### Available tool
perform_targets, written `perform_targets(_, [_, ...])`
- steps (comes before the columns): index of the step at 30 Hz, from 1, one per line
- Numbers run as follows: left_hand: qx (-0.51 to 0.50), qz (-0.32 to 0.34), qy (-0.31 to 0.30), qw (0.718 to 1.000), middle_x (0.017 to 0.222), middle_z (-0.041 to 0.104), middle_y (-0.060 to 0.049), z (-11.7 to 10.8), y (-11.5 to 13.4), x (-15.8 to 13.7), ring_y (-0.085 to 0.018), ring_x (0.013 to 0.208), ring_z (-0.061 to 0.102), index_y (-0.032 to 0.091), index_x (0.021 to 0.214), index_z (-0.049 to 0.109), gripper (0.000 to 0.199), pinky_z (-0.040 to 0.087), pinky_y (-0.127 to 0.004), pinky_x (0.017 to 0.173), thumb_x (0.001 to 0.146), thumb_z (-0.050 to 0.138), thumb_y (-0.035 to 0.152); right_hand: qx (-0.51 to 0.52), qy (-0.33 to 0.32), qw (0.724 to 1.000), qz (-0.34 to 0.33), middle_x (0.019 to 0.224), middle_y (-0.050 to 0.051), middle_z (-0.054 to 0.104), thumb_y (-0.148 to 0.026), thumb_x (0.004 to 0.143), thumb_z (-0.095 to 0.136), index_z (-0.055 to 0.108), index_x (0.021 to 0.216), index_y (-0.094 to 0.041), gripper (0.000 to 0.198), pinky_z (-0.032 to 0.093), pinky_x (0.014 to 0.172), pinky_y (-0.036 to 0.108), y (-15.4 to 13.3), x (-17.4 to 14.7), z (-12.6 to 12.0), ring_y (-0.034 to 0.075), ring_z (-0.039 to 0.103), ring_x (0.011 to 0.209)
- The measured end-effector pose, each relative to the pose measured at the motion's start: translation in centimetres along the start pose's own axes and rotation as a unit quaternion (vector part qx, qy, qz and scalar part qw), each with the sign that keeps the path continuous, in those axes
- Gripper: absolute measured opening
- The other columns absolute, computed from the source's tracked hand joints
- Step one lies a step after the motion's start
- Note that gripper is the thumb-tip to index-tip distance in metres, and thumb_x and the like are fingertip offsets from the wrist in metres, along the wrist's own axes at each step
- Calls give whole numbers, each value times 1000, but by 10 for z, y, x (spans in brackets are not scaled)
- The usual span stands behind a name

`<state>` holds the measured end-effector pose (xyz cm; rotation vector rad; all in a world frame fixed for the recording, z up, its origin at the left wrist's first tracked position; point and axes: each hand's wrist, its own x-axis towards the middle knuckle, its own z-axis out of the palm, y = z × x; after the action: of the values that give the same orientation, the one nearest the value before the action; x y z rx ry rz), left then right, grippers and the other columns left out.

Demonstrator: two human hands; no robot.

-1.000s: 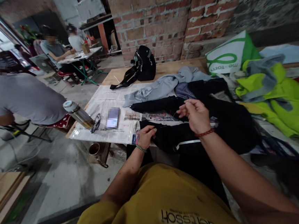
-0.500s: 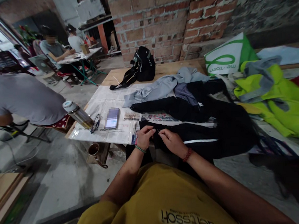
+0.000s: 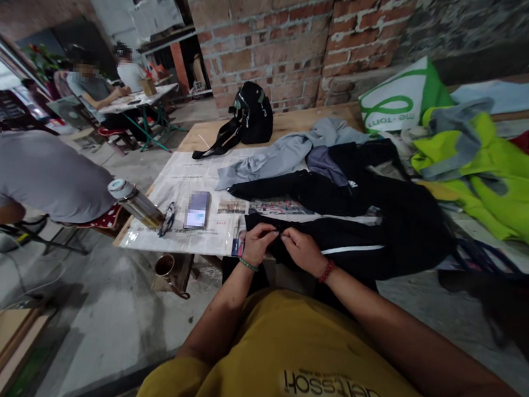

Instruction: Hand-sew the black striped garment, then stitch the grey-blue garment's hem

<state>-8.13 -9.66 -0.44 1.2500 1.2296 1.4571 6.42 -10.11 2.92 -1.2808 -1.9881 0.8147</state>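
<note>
Head view: pinching at the near edge of a black garment

Angled up and slightly rightward from the lower middle with the left hand, fingers drawn narrow on the dark cloth, wrist ringed by a green bracelet. Slanted in, long and low, from the lower right with the right hand, back upward, wrist circled by a red bracelet. Set just beside each other at the fingertips, thumbs and forefingers pressed in a tight pinch; cannot tell what, if anything, is between the right fingers. Spread below and rightward, with black cloth and a white stripe, over newspaper on the surface.
</note>
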Motion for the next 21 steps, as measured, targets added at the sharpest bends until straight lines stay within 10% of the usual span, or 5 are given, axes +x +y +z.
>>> perform_targets(21, [45,106,-97,989,79,60,-2,-1,0,1,-11,76,55,17,75,67,6,43,-24,69,71,66,22,66,16,997,31,57,-4,52,-25,79,40,45,82,-20,9,36,52,22,8,-5,5,11,50,54])
